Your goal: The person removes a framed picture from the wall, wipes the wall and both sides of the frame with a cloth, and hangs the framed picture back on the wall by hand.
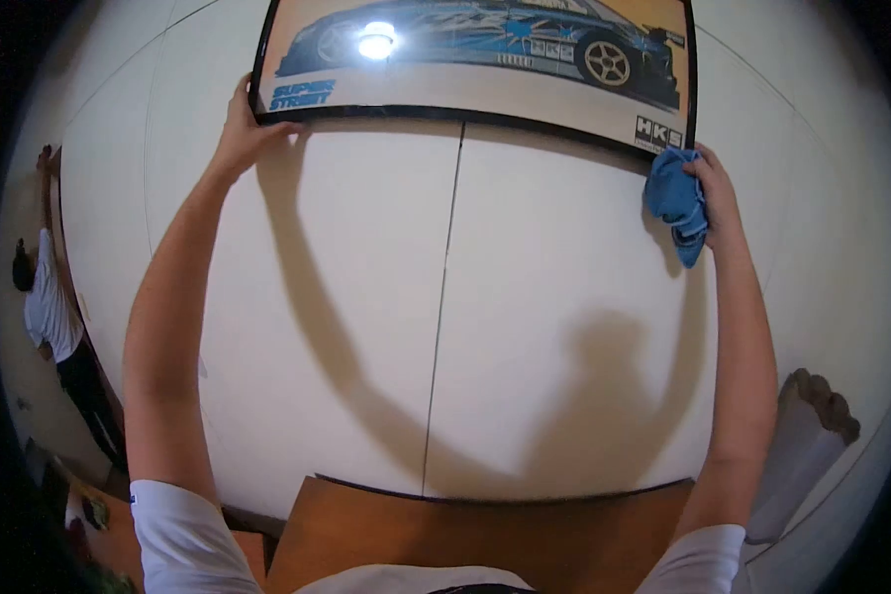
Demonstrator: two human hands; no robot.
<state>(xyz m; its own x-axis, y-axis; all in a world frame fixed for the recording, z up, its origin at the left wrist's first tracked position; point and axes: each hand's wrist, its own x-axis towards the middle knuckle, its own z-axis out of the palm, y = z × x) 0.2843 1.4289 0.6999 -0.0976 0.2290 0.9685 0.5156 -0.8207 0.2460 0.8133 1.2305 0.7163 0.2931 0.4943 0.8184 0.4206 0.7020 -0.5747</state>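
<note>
The picture is up at the wall; its top edge is out of view, so I can't tell what, if anything, bears its weight. If nothing does, it could tilt or drop should the left hand, clasping the lower left corner, lose its hold. The right hand clutches a bunched cloth at the lower right corner; loose fabric there could let the frame slide. Both arms reach up, spread wide, above the table.
</note>
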